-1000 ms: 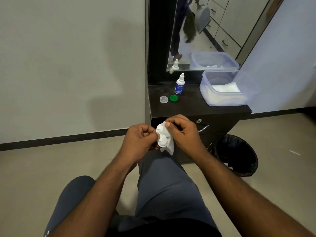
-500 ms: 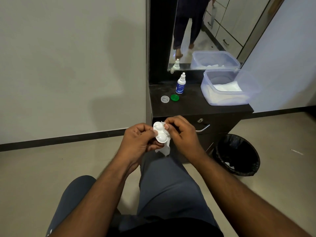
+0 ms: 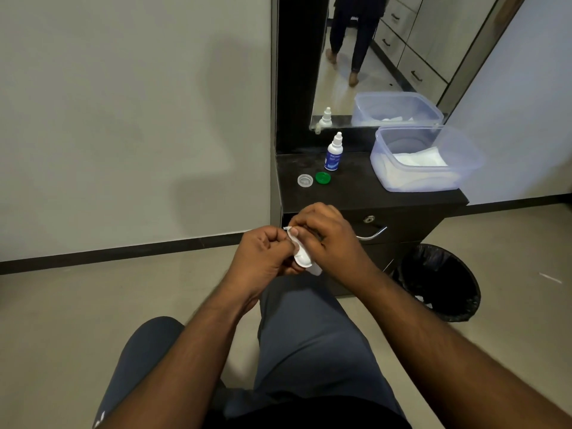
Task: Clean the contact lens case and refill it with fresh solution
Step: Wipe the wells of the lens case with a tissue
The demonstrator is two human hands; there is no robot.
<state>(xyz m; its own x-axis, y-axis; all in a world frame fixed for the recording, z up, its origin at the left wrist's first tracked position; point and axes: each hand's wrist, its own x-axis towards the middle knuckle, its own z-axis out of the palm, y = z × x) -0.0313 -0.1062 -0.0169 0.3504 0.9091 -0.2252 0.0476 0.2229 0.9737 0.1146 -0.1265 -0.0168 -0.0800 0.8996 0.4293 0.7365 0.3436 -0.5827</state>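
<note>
I see the white contact lens case (image 3: 301,257) held in front of the dark tabletop (image 3: 365,193), above my lap; the left hand (image 3: 266,255) curls its grip round the case's left edge, thumb on its upper end; the right hand (image 3: 328,239) pinches a white tissue (image 3: 315,270) against the case from the right; on the tabletop, well apart from both hands, lie the clear cap (image 3: 305,180) and green cap (image 3: 322,178), just beside each other, with the solution bottle (image 3: 333,153) upright behind them and a plastic tub (image 3: 424,164) to the right.

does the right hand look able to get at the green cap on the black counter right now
Probably not yet: the right hand is busy wiping the white lens case with tissue. The round green cap itself lies unobstructed.
</note>
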